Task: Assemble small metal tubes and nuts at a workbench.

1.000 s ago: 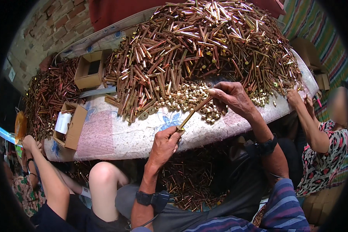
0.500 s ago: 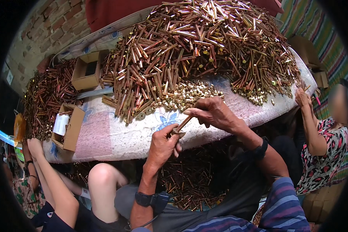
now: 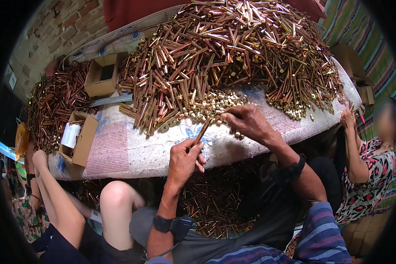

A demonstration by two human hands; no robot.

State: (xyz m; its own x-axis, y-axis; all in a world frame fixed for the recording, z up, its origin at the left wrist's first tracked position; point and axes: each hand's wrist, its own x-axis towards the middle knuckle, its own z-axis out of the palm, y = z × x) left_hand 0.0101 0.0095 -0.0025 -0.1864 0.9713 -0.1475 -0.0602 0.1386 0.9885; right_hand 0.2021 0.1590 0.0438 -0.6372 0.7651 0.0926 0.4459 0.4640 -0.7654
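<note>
My left hand [image 3: 185,162] is closed round the lower end of a slim copper-coloured metal tube [image 3: 202,131], which slants up and to the right over the table's front edge. Just right of the tube's upper end, my right hand [image 3: 251,124] has its thumb and fingertips pressed together, beside a heap of small brass-coloured collars [image 3: 220,100]. Whatever sits between those fingertips, if anything, is hidden. Behind the collars rises a large pile of similar copper-coloured tubes [image 3: 185,61].
Open cardboard boxes [image 3: 89,145] stand on the cloth-covered table [image 3: 108,158] to the left, near a second tube pile [image 3: 64,94]. More tubes [image 3: 213,202] lie below the table. Co-workers sit at both sides, their hands [image 3: 348,119] at the table's edge.
My right hand has shifted slightly up and right, toward the collars. The tube in my left hand now points higher, with more of its length showing.
</note>
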